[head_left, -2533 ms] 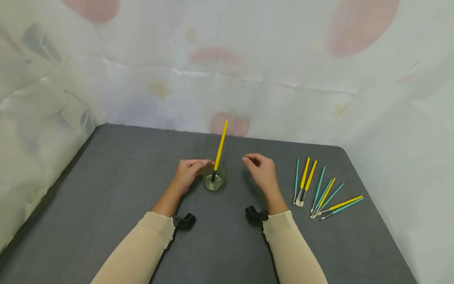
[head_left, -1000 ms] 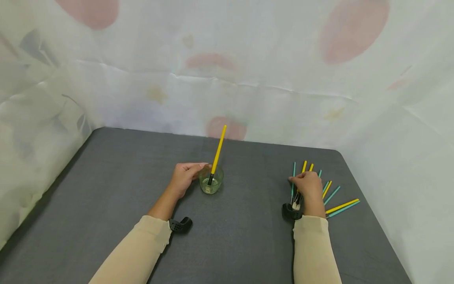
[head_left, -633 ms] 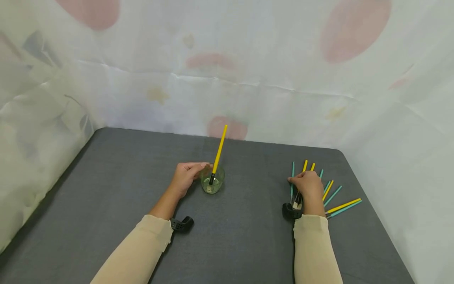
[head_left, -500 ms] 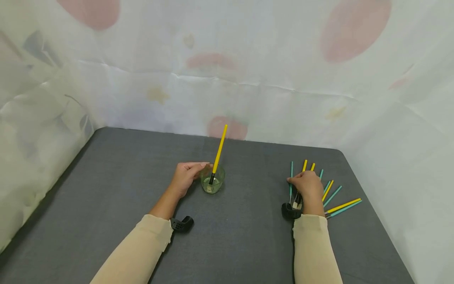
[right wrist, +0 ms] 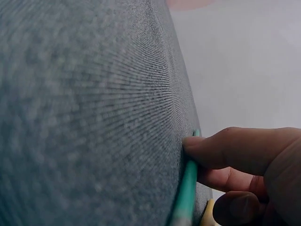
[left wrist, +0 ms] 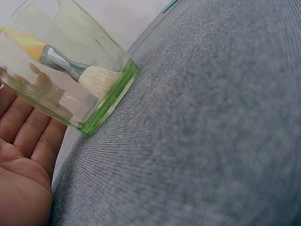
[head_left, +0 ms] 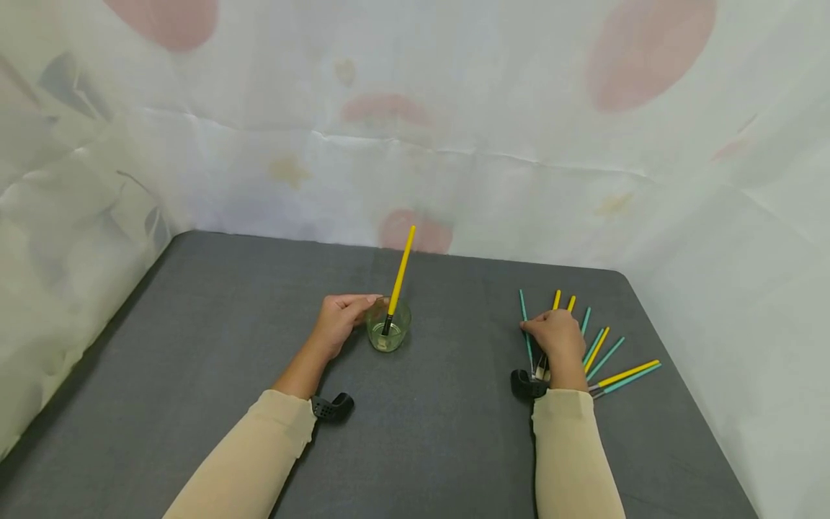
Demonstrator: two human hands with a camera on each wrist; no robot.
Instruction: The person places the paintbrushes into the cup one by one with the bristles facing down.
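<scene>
A: Left hand [head_left: 338, 322]?

B: Curled round the glass cup [head_left: 389, 333], fingers against its wall; the left wrist view shows fingers pressed on the glass. The cup stands upright near the middle of the grey table [head_left: 214, 346].

A: Contents?

B: One yellow-handled brush [head_left: 398, 280], bristles down on the cup floor, handle leaning up and to the right. The left wrist view shows its metal ferrule and pale bristles through the glass.

A: Right hand [head_left: 556, 339]?

B: Down on the loose brushes [head_left: 606, 360] fanned out at the table's right side. Thumb and fingers pinch a teal brush [head_left: 525, 328], the leftmost one; the right wrist view shows the thumb tip on its handle. Whether it is off the surface, cannot tell.

A: Surroundings?

B: Pale patterned cloth [head_left: 415, 130] behind and beside the table.
</scene>
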